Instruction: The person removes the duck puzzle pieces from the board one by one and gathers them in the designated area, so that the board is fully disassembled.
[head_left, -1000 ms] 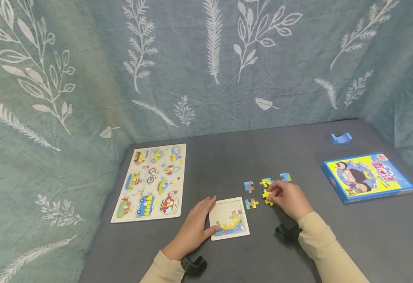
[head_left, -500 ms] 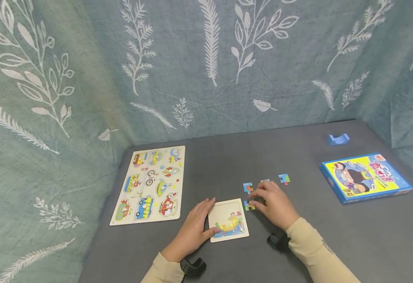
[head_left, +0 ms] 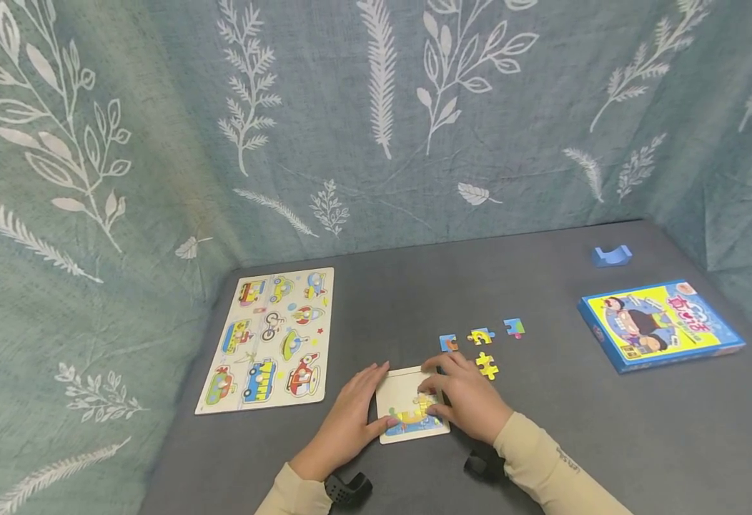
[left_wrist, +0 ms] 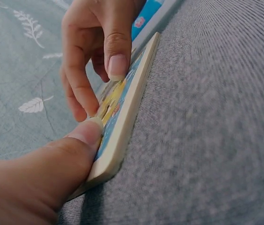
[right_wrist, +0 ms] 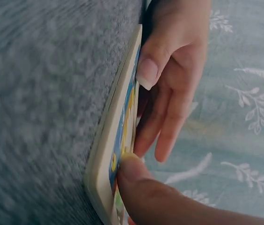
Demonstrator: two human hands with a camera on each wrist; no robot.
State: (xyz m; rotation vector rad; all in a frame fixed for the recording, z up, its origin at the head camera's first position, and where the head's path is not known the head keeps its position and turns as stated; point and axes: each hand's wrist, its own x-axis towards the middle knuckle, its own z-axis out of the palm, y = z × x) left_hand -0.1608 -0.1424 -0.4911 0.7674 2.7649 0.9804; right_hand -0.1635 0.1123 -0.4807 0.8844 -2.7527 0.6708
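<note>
Grey worktop (head_left: 402, 307) carries the puzzle board (head_left: 392, 384): the left hand (head_left: 349, 420) rests along its left side, fingers extended; the right hand (head_left: 469, 397) bends fingers over it, grasp I cannot tell. Farther lie loose pieces (head_left: 487, 366).

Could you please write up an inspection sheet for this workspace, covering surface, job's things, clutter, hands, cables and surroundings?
Surface: dark grey table, matte-looking.
Job's things: small puzzle tray, partly filled along its near side; four loose pieces visible beyond it and to its right.
Clutter: vehicle puzzle board at left; flat box at right; blue block behind the box.
Hands: left hand rests on the tray's left side; right hand is over its right side, grip unclear.
Cables: nothing seen.
Surroundings: leaf-patterned curtain behind and at both sides.
</note>
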